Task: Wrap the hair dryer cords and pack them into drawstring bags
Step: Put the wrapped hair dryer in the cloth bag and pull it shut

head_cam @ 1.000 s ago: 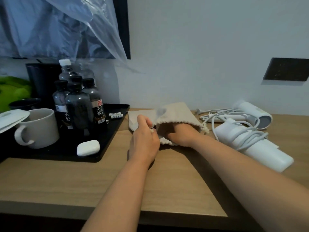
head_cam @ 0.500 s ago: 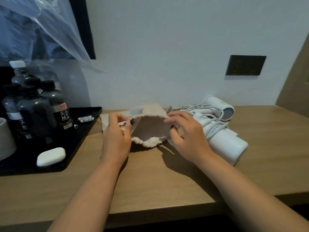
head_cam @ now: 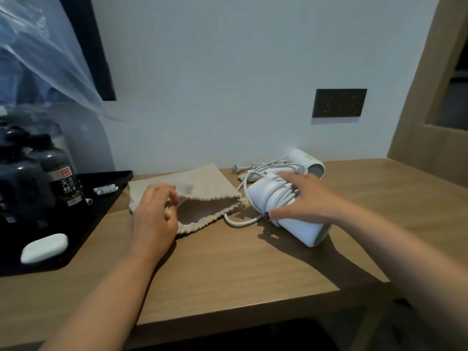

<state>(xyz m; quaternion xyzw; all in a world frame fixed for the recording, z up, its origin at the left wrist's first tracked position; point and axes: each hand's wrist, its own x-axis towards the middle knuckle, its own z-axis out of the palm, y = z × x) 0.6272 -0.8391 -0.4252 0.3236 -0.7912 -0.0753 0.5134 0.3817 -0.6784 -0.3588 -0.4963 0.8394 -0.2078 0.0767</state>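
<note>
A beige drawstring bag lies on the wooden desk with its ruffled mouth gaping toward the right. My left hand pinches the left side of that mouth. To the right lies a white hair dryer with its white cord wound around the body. My right hand rests over the wound cord, fingers spread around the dryer. A second white hair dryer lies behind it by the wall, its loose cord and plug trailing left.
A black tray at the left holds dark bottles, a white case and small sachets. A dark wall socket sits above the dryers. Clear plastic hangs at upper left. The desk's front edge runs near my forearms.
My right hand has left the bag's mouth and moved right onto the wrapped hair dryer. My left hand still holds the bag open. The view has turned right.
</note>
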